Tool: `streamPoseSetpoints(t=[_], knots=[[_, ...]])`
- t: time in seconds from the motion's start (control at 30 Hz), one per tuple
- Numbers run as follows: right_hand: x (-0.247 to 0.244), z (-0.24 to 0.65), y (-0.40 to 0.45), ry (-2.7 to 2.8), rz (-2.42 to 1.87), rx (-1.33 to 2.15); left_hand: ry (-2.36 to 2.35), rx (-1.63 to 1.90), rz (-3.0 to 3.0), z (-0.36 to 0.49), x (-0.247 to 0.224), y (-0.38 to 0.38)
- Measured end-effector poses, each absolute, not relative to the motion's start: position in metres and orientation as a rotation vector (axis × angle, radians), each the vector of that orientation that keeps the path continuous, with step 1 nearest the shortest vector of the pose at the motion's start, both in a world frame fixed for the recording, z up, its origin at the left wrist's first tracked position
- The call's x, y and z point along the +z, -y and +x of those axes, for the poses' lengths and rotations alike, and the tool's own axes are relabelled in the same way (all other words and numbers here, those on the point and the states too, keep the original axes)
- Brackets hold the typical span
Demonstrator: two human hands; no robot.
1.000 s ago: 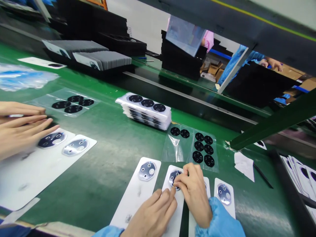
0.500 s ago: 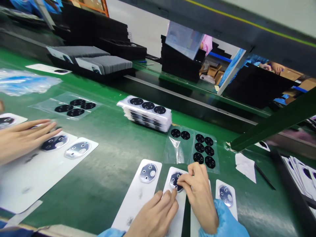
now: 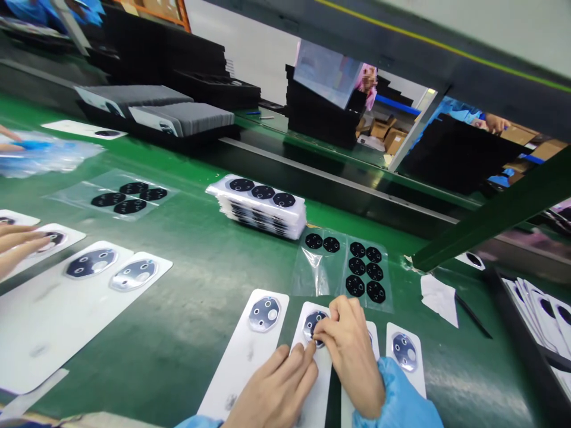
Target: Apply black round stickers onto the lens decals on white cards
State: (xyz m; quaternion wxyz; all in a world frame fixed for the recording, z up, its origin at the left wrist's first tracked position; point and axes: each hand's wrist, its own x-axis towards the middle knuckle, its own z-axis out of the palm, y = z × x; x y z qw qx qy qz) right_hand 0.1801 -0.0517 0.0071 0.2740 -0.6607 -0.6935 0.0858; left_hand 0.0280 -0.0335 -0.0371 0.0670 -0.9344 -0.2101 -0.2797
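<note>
In the head view, several white phone back covers lie in front of me, each with a shiny round camera plate at its top. My left hand (image 3: 279, 383) rests on one white back cover (image 3: 314, 398), fingers stretched out and lying against it, tips just below the round plate. From the right, my right hand (image 3: 352, 351) bends over the same plate, thumb and finger pinched on a black round sticker (image 3: 312, 325), partly hidden by the fingers. Another back cover (image 3: 243, 356) lies left of my hands, and one more (image 3: 404, 351) to the right.
Clear sheets (image 3: 319, 279) with black round stickers lie beyond my hands, beside a stack of sticker sheets (image 3: 263, 214). A co-worker's hand (image 3: 20, 244) touches covers at left. A green post (image 3: 491, 205) slants at right near a black tray (image 3: 517, 333). Black trays line the back.
The co-worker's hand at left has moved left, off the larger group of covers, and another hand shows at the plastic bags. My hands stay at the same cover; the view has shifted slightly.
</note>
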Motion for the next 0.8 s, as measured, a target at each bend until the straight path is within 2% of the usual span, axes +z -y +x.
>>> streamPoseSetpoints(t=[0.67,0.8], knots=[[0.0085,0.1795,0.0527,1.859,-1.827,0.193,0.641,-0.814,-2.825,0.0288,-0.0370,0.0332],[0.0142,0.1871,0.0498,1.800,-1.808,0.362,0.651,-0.859,-2.826,0.0281,-0.0332,0.0331]])
